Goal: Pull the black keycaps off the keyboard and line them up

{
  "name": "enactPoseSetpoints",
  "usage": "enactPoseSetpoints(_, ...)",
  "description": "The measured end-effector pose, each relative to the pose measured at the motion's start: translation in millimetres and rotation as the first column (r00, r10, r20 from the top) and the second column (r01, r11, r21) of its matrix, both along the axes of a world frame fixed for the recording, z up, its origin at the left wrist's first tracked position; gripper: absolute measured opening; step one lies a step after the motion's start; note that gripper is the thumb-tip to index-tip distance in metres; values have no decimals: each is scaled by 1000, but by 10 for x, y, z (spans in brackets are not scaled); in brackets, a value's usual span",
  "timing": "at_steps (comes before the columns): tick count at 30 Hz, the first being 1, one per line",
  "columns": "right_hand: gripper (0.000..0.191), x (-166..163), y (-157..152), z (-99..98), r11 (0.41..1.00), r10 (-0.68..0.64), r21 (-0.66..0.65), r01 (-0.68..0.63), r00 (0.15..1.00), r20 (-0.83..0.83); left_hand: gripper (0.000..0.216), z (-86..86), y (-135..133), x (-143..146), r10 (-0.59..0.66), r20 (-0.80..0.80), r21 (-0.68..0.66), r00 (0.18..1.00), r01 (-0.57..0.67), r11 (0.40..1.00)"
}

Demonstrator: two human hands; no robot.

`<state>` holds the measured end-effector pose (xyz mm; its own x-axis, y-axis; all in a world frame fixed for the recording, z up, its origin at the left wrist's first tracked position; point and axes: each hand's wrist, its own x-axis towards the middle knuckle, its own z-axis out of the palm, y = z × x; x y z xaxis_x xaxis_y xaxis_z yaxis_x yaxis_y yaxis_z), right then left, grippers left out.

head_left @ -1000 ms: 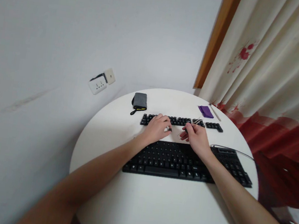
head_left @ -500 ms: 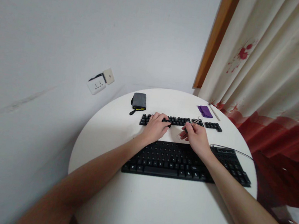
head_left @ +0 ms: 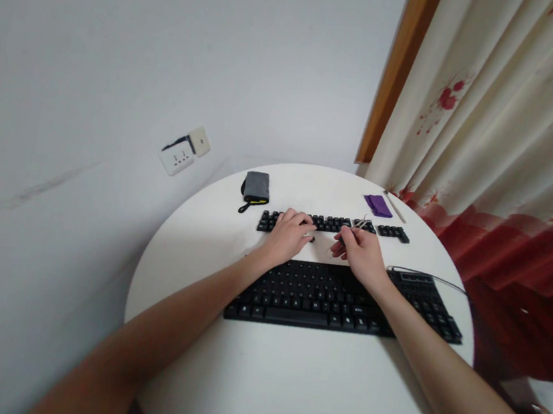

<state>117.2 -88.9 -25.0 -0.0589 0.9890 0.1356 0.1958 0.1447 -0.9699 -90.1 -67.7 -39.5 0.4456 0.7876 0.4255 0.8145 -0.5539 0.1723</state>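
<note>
My left hand rests over the left part of a row of loose black keycaps, thumb and forefinger apart. A single small keycap sits at the thumb tip; whether they touch is unclear. My right hand is closed around what looks like a wire keycap puller. Its thin prongs stick out above the fingers, and its dark middle is mostly covered. Below both hands lies a black keyboard, with keys in its lower rows and dark bare-looking rows at its top.
On the white round table, a grey pouch stands at the back left. A folded purple cloth and a slim light stick lie at the back right. The keyboard's cable runs along the right. Wall and curtain border the table.
The small keycap has shifted slightly towards me, from between my left thumb and forefinger to beside the thumb tip. My right hand stays nearly still, with the puller tilted a little.
</note>
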Motion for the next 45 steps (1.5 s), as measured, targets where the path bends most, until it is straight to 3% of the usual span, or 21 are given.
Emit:
enactPoseSetpoints(6, 40, 1, 2, 1, 1000, 9, -1, -9, 1000, -1, 16, -28, 28, -23, -14, -31, -19, 999, 14, 1000)
enactPoseSetpoints(16, 42, -9, -19, 9, 1000, 15, -2, -15, 1000, 2, 13, -14, 35, 13, -165, -41, -102, 985, 160, 982)
enactPoseSetpoints(22, 38, -13, -17, 11, 1000, 22, 0, -22, 1000, -2, 16, 40, 38, -11, -165, -62, -86, 984, 159, 983)
enactPoseSetpoints(27, 38, -21, -8, -6, 999, 33, 0, -33, 999, 15, 13, 188, 200, -19, -117, -67, -83, 991, 112, 990)
enactPoseSetpoints(30, 38, -22, -7, -15, 999, 35, 8, -35, 999, 24, 13, 231, 295, 21, -159, -96, -106, 983, 149, 983)
enactPoseSetpoints(38, 38, 15, 10, 6, 1000, 27, 3, -27, 999, 33, 13, 87, 241, 41, -147, -146, -83, 978, 136, 987)
enactPoseSetpoints(45, 39, 16, 8, -3, 999, 28, -17, -27, 999, 33, 14, 68, 205, -7, -73, -89, -16, 993, 72, 997)
